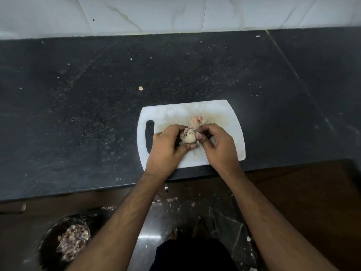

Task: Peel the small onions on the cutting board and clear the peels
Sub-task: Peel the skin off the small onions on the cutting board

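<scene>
The small onion (188, 136) is held just above the centre of the white cutting board (224, 114), pale and mostly bare, with a flap of dry skin lifted at its upper side and a tuft of root fibres at its left end. The left hand (166, 147) cups it from below and from the left, fingers curled round the bulb. The right hand (216, 143) is beside it, thumb tip against the onion's right end and fingers bent inward; they appear to pinch a shred of skin, though the contact itself is too small to confirm. The onion is judged light, firm and somewhat slick once bared; the skin is thin, brittle and likely to tear into fragments. Hold is best taken round the body of the bulb, and the peel taken at a lifted edge near the top or root end. A small heap of loose peels (197, 121), pale with a pink fleck, lies on the board just beyond the hands. The board sits at the near edge of the dark speckled worktop (78, 94), handle slot to the left, with scattered flecks around it. Below, on the floor, a dark bowl (50, 249) contains a mass of discarded peels, a probable destination for the remainder.
</scene>
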Action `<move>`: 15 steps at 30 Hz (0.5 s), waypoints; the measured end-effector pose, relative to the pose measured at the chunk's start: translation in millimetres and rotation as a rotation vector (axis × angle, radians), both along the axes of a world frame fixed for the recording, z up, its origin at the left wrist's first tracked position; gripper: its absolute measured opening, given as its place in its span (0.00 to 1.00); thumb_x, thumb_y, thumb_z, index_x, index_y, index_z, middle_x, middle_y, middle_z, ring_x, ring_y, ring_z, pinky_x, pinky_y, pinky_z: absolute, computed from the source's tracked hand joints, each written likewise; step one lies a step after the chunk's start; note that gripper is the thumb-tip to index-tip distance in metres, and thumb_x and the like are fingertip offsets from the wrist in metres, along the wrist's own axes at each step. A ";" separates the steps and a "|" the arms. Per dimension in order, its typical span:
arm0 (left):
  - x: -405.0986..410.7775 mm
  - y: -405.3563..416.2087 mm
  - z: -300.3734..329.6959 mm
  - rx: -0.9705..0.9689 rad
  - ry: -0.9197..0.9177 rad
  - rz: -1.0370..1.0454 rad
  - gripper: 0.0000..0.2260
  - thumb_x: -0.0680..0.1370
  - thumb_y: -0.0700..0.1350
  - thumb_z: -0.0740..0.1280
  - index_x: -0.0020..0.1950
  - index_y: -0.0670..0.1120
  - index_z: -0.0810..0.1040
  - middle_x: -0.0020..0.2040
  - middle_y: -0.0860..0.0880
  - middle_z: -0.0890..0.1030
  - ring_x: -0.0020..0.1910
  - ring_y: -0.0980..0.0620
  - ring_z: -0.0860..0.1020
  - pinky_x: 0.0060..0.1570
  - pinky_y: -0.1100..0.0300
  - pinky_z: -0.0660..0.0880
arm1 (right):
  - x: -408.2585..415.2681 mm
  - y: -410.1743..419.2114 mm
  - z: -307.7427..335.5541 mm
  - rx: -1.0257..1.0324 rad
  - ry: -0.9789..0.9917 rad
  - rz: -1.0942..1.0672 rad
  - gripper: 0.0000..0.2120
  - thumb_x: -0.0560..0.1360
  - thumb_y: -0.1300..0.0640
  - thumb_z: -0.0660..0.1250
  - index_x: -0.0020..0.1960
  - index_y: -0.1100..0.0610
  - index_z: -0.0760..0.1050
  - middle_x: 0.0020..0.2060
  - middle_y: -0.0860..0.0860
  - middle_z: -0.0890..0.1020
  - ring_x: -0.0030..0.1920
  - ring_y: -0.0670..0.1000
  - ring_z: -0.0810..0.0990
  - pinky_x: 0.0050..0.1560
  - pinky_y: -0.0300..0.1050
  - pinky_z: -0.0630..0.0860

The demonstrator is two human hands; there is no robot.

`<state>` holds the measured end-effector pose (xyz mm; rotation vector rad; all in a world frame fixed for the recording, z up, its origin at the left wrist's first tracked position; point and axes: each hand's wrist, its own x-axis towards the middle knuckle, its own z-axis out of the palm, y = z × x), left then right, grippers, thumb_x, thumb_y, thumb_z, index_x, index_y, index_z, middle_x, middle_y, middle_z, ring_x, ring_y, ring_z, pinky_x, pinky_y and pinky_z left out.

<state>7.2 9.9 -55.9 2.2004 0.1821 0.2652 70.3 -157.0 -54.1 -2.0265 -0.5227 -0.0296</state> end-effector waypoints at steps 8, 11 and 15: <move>-3.2 -6.9 3.0 -0.021 -0.066 0.028 0.18 0.71 0.61 0.77 0.51 0.53 0.77 0.44 0.55 0.83 0.43 0.54 0.81 0.45 0.50 0.80 | -3.2 0.8 -3.6 -0.191 -0.231 -0.017 0.05 0.82 0.57 0.62 0.54 0.54 0.77 0.50 0.46 0.79 0.52 0.49 0.73 0.47 0.49 0.76; -5.1 -11.4 6.8 0.049 -0.096 0.057 0.19 0.71 0.64 0.76 0.49 0.52 0.76 0.42 0.55 0.82 0.41 0.55 0.80 0.45 0.51 0.79 | -4.8 -1.4 0.1 -0.165 -0.220 0.009 0.05 0.83 0.58 0.61 0.54 0.54 0.76 0.51 0.44 0.78 0.54 0.47 0.72 0.51 0.46 0.74; -7.3 -14.6 9.3 0.122 -0.126 0.096 0.19 0.70 0.63 0.77 0.44 0.54 0.71 0.39 0.57 0.79 0.38 0.58 0.76 0.50 0.48 0.77 | -7.7 -2.8 2.7 -0.090 -0.181 0.018 0.06 0.84 0.58 0.60 0.53 0.53 0.76 0.51 0.44 0.78 0.55 0.47 0.73 0.53 0.44 0.72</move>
